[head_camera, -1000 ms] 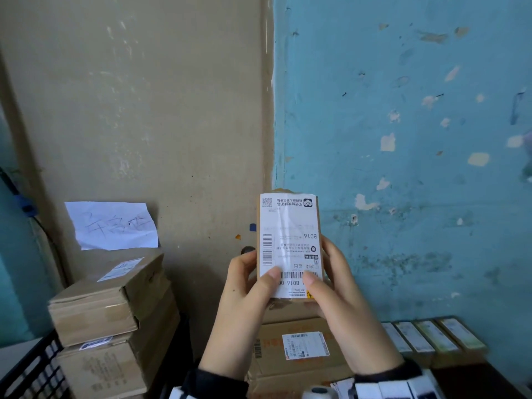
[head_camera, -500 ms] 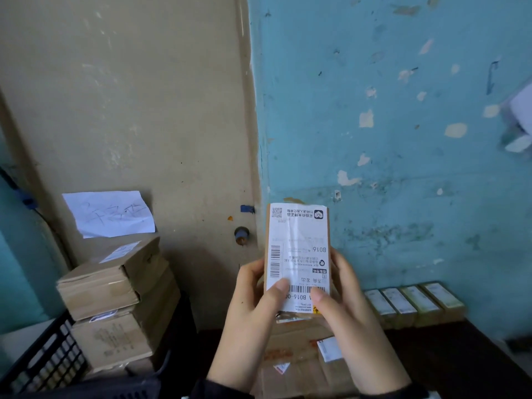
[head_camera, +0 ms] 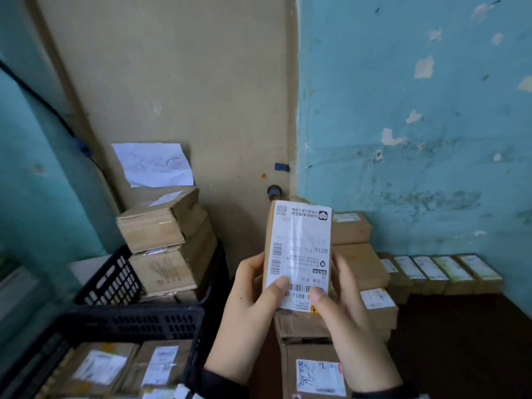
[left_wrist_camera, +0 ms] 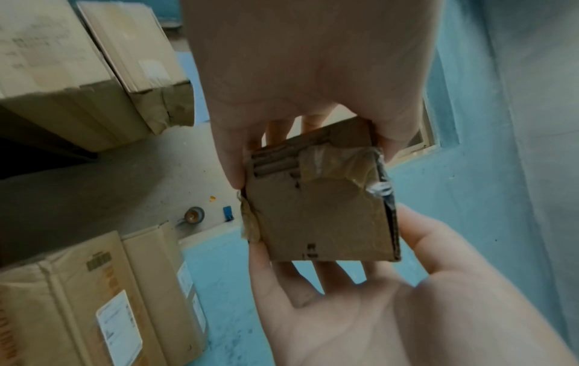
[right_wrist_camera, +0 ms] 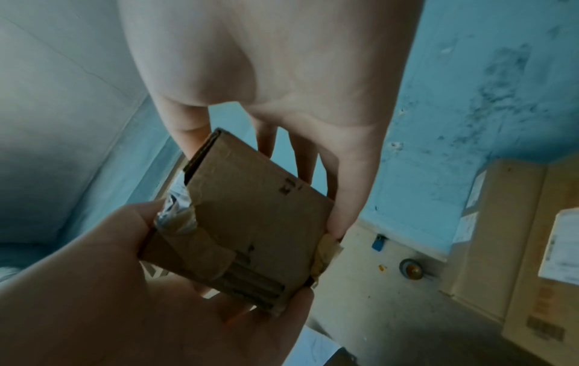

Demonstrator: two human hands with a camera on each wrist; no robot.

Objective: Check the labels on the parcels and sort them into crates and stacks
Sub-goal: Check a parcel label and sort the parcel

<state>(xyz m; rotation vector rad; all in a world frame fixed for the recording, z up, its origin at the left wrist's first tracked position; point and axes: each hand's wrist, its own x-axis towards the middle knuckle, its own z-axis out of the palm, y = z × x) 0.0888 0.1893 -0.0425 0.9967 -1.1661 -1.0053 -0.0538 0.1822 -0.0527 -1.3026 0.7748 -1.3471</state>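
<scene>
Step in hand, I'd say: label check. A small cardboard parcel (head_camera: 299,251) is held up upright in front of the person w/ its white label (head_camera: 300,254) facing them; the print reads upside down, "B016" legible.

Left hand (head_camera: 247,315) grasps the parcel's lower left side, thumb on the label front, fingers (left_wrist_camera: 278,128) wrapped behind. Right hand (head_camera: 345,318) grasps the lower right side the same way, thumb on the barcode strip, fingers (right_wrist_camera: 341,188) round the back. So the parcel sits pinched btwn both hands, well above the boxes below. Wrist views show its taped bottom end (left_wrist_camera: 319,205), worn at the corners.

Next move prob. calls for picking a spot by that code: black crate (head_camera: 129,321) at lower left w/ labelled boxes inside, the box stack (head_camera: 164,240) behind it, or the row of slim boxes (head_camera: 440,272) along the blue wall at right. One hand could let go first; the parcel looks light enough for that.
</scene>
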